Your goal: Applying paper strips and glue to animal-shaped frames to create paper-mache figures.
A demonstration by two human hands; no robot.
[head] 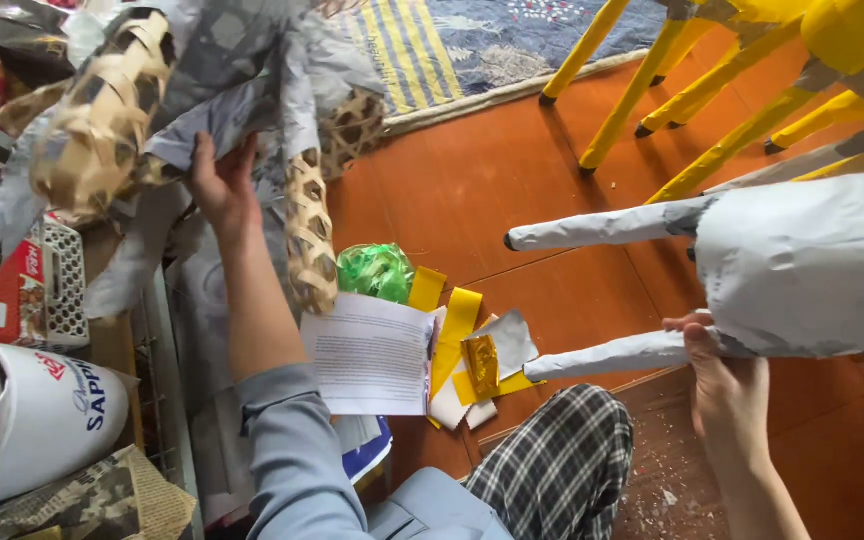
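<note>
Grey paper-covered animal figure [812, 265]: hollow-looking, probably light, fragile skin. Right hand [717, 385] is clasped round its lower leg, directly above the wrist; the body seems the firmer hold. Left hand [222, 185], fingers curled, grips grey paper sheets [222, 110] beside a woven bamboo frame [102, 120].

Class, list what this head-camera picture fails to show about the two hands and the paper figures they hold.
- Left hand: its fingertips are hidden behind the grey paper figure with woven strips, whose top is cut off by the upper edge.
- Right hand: its fingers are tucked behind the grey paper-covered figure, whose body runs off the right edge.
- Printed sheet: its text is too small to read.
</note>
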